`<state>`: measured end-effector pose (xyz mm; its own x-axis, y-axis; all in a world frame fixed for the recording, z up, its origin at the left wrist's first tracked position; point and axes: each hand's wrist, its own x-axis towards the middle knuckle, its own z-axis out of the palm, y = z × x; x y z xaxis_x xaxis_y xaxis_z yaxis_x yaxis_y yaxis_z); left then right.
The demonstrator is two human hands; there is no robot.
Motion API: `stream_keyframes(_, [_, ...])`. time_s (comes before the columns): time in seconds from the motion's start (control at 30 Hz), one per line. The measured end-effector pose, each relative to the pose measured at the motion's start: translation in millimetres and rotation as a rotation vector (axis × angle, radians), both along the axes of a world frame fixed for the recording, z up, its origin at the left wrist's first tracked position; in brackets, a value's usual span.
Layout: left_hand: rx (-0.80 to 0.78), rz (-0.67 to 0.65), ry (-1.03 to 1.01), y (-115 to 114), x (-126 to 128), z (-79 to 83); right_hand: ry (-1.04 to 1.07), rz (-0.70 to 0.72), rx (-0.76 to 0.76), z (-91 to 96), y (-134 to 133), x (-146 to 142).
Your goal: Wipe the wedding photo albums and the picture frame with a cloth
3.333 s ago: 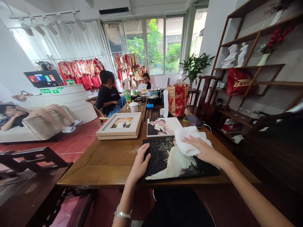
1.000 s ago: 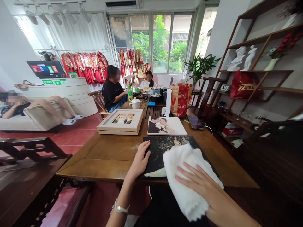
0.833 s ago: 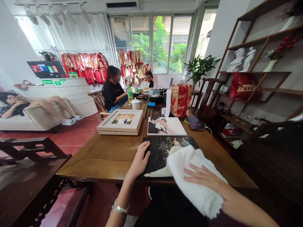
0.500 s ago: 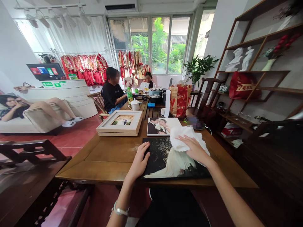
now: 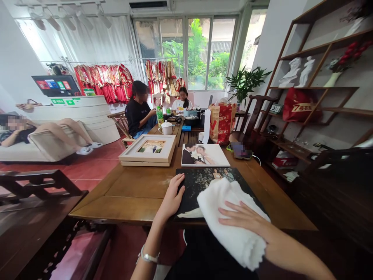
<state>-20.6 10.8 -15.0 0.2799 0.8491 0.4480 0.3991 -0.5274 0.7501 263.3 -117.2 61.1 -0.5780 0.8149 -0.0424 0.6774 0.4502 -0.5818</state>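
Dark photo panel [image 5: 191, 191] lies along tabletop's [image 5: 125, 190] near edge; looks stiff, light, scratch-prone: best lifted by side edges. Left hand [image 5: 173, 196], grip unclenched, steadies its left edge; right hand [image 5: 244, 217] spread flat on soft white cloth [image 5: 230, 242].

Daylight from windows [image 5: 198, 54], dark lower right, stretched edges

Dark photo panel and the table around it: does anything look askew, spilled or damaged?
No spill or breakage shows. One oddity: a faint pale patch on the table, left of the dark photo panel, breaks the brown finish; it may be wear or glare. The white cloth hides part of the panel.
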Motion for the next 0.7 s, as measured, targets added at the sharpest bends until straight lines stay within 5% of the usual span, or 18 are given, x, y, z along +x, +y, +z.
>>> stream_keyframes(0.2, [0.007,-0.001,-0.023,0.1,-0.4,0.0,-0.050,-0.263,0.166,-14.9,62.7,24.9])
stream_keyframes(0.33, [0.001,0.005,-0.013,-0.4,-0.6,1.5,-0.202,-0.412,0.259,-16.8,106.1,-8.8])
stream_keyframes(0.43, [-0.003,0.007,-0.010,-0.3,-0.7,2.2,-0.204,-0.362,0.281,-12.4,122.0,-43.5])
stream_keyframes(0.57, [-0.013,0.014,-0.022,-0.3,0.2,2.3,-0.194,-0.222,0.299,-10.5,104.6,-74.3])
stream_keyframes(0.7, [-0.027,0.014,-0.048,-0.2,1.7,2.5,-0.172,-0.085,0.312,-11.2,49.9,-76.5])
